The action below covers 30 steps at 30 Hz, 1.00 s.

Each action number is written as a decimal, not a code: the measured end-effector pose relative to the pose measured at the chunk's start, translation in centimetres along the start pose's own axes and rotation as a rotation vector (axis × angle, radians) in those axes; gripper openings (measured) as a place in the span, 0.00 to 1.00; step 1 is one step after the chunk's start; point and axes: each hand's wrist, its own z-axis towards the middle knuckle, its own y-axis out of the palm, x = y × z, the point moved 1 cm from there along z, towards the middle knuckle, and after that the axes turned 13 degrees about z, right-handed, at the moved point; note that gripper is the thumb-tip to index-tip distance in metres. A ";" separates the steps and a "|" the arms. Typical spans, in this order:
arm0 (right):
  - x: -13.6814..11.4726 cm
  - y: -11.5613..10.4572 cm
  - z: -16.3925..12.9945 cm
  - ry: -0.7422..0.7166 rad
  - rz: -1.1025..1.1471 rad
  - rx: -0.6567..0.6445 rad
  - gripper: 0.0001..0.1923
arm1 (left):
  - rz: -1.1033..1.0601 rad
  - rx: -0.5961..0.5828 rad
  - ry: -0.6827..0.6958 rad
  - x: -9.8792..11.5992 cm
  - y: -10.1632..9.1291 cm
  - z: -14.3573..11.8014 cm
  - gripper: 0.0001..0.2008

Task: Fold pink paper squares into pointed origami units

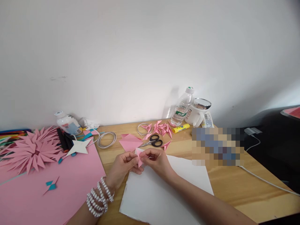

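A small folded piece of pink paper (140,163) is pinched between my two hands, above the far edge of a white board (164,193). My left hand (124,164) grips its left side with thumb and fingers; a pearl bracelet circles that wrist. From the right, my right hand (154,159) holds the other side between thumb and forefinger. Just beyond my fingers lie black-handled scissors (156,141) and pink paper sheets (130,142). Several folded pink paper pieces (161,127) are grouped behind the scissors, beside a yellow glue stick (181,128).
A water bottle (181,107) and a white mug (195,115) stand by the wall. To the left, a large pink paper flower (35,150), a white paper star (79,147) and a coiled cable (106,139) lie near a pink sheet (77,181). A white cord (264,178) crosses the right side.
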 end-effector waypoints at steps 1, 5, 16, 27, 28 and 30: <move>0.0 0.0 0.0 0.004 0.001 0.000 0.07 | 0.009 0.004 -0.003 0.0 0.0 0.0 0.12; 0.0 0.0 0.1 0.013 0.029 0.007 0.07 | -0.022 -0.001 -0.004 0.0 0.0 0.0 0.13; 0.0 0.1 -0.3 -0.109 0.007 -0.096 0.11 | -0.112 -0.132 -0.004 -0.5 -0.5 0.1 0.10; -0.1 0.3 -0.3 -0.042 0.065 -0.157 0.09 | -0.099 -0.132 -0.024 0.1 -0.6 0.0 0.12; 0.0 0.3 -0.3 -0.037 0.058 -0.161 0.10 | -0.091 -0.129 -0.023 0.0 -0.6 0.0 0.12; 0.1 0.3 -0.3 -0.046 0.014 -0.148 0.10 | -0.069 -0.118 -0.011 -0.1 -0.5 0.1 0.11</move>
